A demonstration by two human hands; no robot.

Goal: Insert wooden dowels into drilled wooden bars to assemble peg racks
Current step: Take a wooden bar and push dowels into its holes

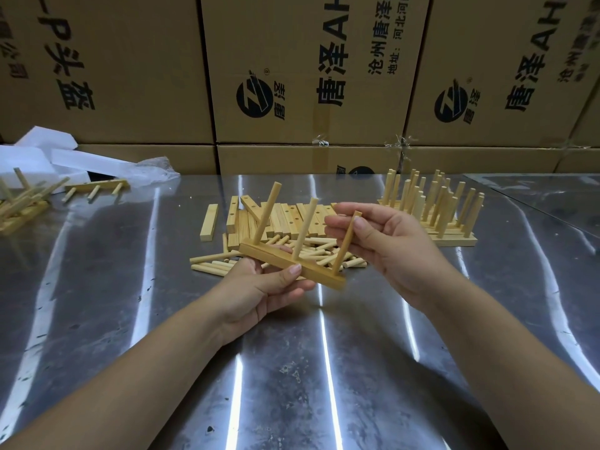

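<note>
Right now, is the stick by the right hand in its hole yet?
At the hole: the third dowel touches the drilled bar with its lower end; the right hand pinches its top. How deep, cannot tell.

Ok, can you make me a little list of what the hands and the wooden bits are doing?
left hand: holds the bar above the table
right hand: fingers pinch the third dowel, lower end at the bar
standing dowels: two, in the bar
loose dowels: piled behind the bar
finished racks: far right
</note>
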